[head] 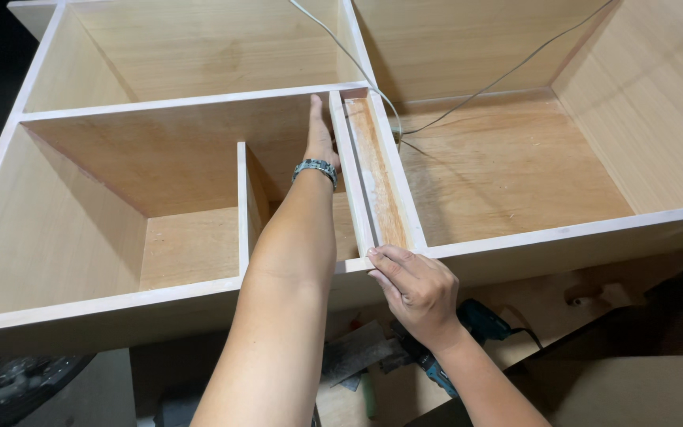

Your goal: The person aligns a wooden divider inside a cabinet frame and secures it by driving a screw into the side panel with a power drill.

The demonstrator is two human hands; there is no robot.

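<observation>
A large pale plywood cabinet (160, 304) lies on its back, open compartments facing up. A thin upright divider panel (352, 178) runs from the back rail to the front rail, with a narrow slot (385, 186) to its right. My left hand (319, 136), a metal watch (315, 168) on its wrist, reaches across and lies against the far end of this panel, fingers up to the back rail. My right hand (416, 289) pinches the panel's near end where it meets the front rail.
A shorter divider (242, 205) stands in the compartment to the left. Two thin cables (468, 99) trail into the right compartment. A teal power tool (480, 320) and scraps lie below the cabinet's front edge. Something dark and round (9, 379) sits at the bottom left.
</observation>
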